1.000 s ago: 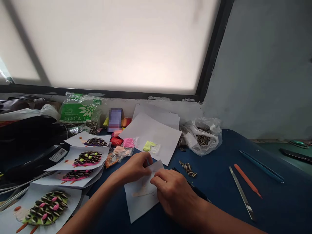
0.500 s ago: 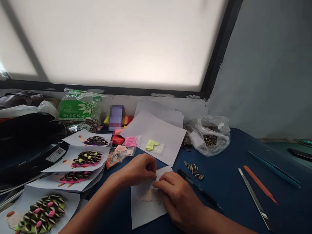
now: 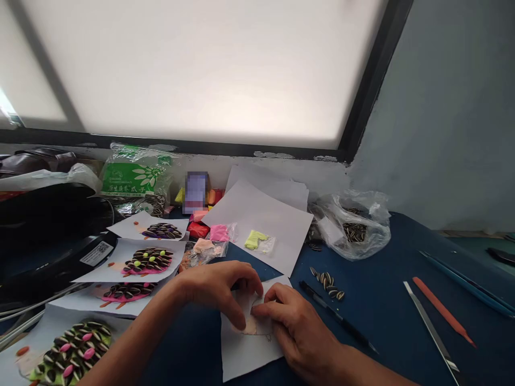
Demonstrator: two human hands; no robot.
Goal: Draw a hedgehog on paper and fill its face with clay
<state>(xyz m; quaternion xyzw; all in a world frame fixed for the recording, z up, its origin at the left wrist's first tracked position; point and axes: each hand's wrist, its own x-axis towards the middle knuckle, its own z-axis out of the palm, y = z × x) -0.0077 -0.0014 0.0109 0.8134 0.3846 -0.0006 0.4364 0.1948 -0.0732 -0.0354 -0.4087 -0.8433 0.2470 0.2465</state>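
On the blue table lies a white sheet of paper point(image 3: 245, 362) with a pencilled outline and a patch of flattened peach clay point(image 3: 250, 324). My left hand point(image 3: 219, 289) arches over the sheet's left side, thumb and fingers apart, the thumb tip down on the clay's left edge. From the right, my right hand point(image 3: 295, 319) rests on the paper with its fingers curled and pressed together beside the clay. What its fingertips hold, if anything, is hidden. A black pen point(image 3: 338, 316) and several sunflower seeds point(image 3: 328, 282) lie just right of it.
Seed-covered hedgehog pictures point(image 3: 147, 260) lie at the left. Behind are clay packets point(image 3: 219, 232), white sheets point(image 3: 257, 206), yellow-green clay point(image 3: 255, 239), a green seed bag point(image 3: 134, 177) and a clear bag of seeds point(image 3: 354, 230). A metal blade-like tool point(image 3: 430, 327) and an orange tool point(image 3: 442, 311) lie right.
My left thumb has spread away from its fingers and come down on the clay's left edge. My right hand stays on the paper. The whole view has shifted slightly.
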